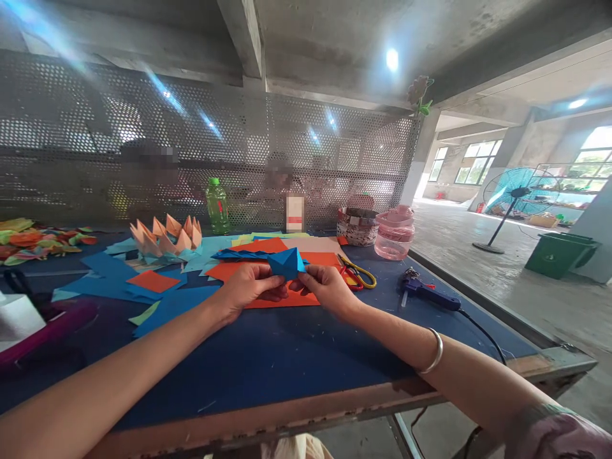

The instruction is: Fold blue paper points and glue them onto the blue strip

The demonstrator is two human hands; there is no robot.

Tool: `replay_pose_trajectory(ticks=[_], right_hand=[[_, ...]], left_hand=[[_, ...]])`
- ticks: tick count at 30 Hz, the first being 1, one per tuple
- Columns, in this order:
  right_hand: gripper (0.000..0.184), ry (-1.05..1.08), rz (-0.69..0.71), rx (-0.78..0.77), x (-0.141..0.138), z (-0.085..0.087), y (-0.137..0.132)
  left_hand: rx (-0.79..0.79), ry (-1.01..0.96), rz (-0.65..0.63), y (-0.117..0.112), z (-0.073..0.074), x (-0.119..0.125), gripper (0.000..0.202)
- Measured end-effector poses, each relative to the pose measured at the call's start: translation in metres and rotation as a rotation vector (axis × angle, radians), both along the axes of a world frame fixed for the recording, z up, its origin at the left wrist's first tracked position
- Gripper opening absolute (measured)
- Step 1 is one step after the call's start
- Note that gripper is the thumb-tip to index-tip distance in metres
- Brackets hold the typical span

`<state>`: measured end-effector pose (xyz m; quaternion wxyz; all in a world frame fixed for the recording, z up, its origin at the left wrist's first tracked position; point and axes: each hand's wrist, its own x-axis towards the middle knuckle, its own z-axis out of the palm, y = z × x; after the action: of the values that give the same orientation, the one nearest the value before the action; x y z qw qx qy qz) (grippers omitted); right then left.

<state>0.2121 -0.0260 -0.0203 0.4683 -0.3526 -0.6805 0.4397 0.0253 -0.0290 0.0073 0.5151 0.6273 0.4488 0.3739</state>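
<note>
Folded paper point(287, 262), just below the frame's centre, pinched.
Left hand point(258, 282) grips its left side, right hand point(329, 288) its right; scissors point(356, 266) lie right of centre, glue gun point(433, 295) farther right.

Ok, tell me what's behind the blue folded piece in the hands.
Behind the blue folded piece, held by the left hand and right hand, orange paper shows, with more blue folded paper on the left. Whatever lies directly behind the piece is covered.
</note>
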Motion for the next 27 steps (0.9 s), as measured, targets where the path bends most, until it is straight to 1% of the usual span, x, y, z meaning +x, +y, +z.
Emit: replay_pose_trajectory(ticks=[3,5,7,10,13,17,22,24,27], right_hand=[[0.027,-0.039,0.011,0.024,0.0010,0.0046,-0.0018],[0.032,-0.024,0.023,0.016,0.0017,0.0080,-0.0033],[0.035,0.027,0.028,-0.026,0.0020,0.0099,-0.0038],[0.037,0.099,-0.002,-0.070,0.0020,0.0083,-0.0015],[0.031,0.079,-0.028,-0.045,0.0021,0.0038,0.0026],[0.024,0.034,-0.039,-0.024,0.0022,0.0010,0.0042],[0.022,-0.040,-0.013,-0.031,0.0003,0.0017,-0.0001],[0.028,-0.037,-0.045,-0.016,-0.0003,0.0013,-0.0006],[0.048,0.070,-0.093,0.034,0.0008,0.0000,0.0020]], left_hand=[[-0.015,0.016,0.011,0.0019,0.0001,-0.0021,0.032],[-0.038,0.023,0.017,0.0025,0.0000,-0.0026,0.033],[-0.045,0.034,0.007,0.0025,-0.0005,-0.0024,0.033],[-0.044,0.069,-0.027,0.0017,-0.0017,-0.0015,0.032],[-0.059,0.091,-0.045,0.0009,-0.0023,-0.0005,0.031],[-0.050,0.035,-0.004,0.0008,-0.0016,-0.0008,0.031],[-0.059,-0.061,0.024,0.0005,0.0018,-0.0024,0.031],[-0.079,-0.083,0.043,0.0003,0.0033,-0.0023,0.031],[-0.098,-0.092,0.064,0.0010,0.0043,-0.0016,0.030]])
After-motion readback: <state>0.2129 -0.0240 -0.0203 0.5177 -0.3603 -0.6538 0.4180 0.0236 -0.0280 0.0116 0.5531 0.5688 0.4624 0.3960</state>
